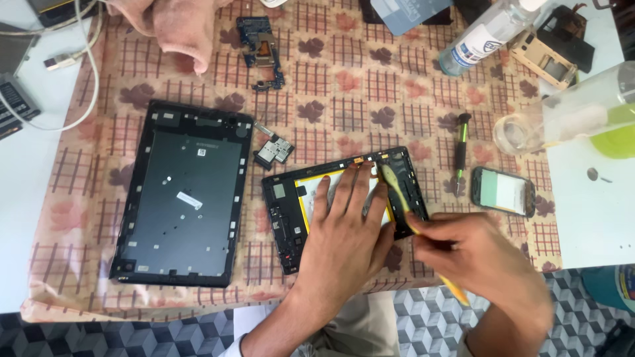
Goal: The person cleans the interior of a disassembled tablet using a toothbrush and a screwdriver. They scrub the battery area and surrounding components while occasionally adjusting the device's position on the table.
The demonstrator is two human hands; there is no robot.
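Tablet work fills the surface (598, 218), which is spread with a checked cloth (344, 86) printed with leaves. At the far left, white cables (89, 79) loop over the bare edge, and a pinkish rag (178, 30) lies bunched at the top of the cloth. Next comes a black tablet back cover (182, 195), lying inside-up and apart from everything else. Above and right of it sits a blue circuit board (263, 49), and a small metal shield piece (274, 152) lies just beside the cover's upper right corner. Near the middle lies the opened tablet body (284, 218), its black frame tilted slightly, with a pale battery edged in yellow showing inside. The left hand (344, 231) lies flat on this battery, fingers spread and pressing down, grasping nothing. The right hand (476, 254), blurred, is clenched around a yellow pry tool (400, 198) whose tip reaches the right side of the tablet body at the battery's edge. Further right, a small screwdriver (461, 149) with a green-tipped handle lies on the cloth, then a small phone (504, 192) with a pale screen. Above them a clear bottle (486, 33) lies tilted, and a clear plastic container (582, 112) with something green inside stands at the right edge.
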